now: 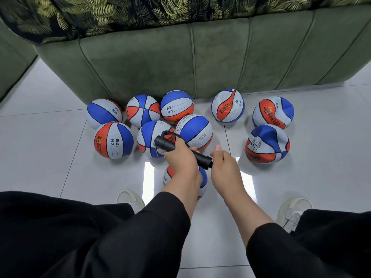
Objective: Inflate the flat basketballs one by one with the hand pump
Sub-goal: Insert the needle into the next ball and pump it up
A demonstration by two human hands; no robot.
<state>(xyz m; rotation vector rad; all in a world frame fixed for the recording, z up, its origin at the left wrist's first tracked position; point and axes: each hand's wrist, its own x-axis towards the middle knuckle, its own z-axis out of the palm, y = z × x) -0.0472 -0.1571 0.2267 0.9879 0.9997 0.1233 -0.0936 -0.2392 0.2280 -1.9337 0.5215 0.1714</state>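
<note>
Sofa (200, 63): base edge borders the far balls.
Floor (321, 177): bare tiles right of the dented balls and between the shoes.
Balls (188, 131): six round ones clustered left; three dented ones (267, 143) right; one under the wrists.
Pump (180, 149): above the near ball.
Left hand (178, 157): wrapped around the pump barrel.
Right hand (222, 159): fingers curled at the pump's end; hold unclear.

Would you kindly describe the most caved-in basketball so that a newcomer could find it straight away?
Start at the green sofa and look to the three balls set apart at its right end. The dented ball is the nearest of these, lying on the white floor right of the hand pump. Its blue top is sunken and creased, unlike the round balls on the left.
</note>
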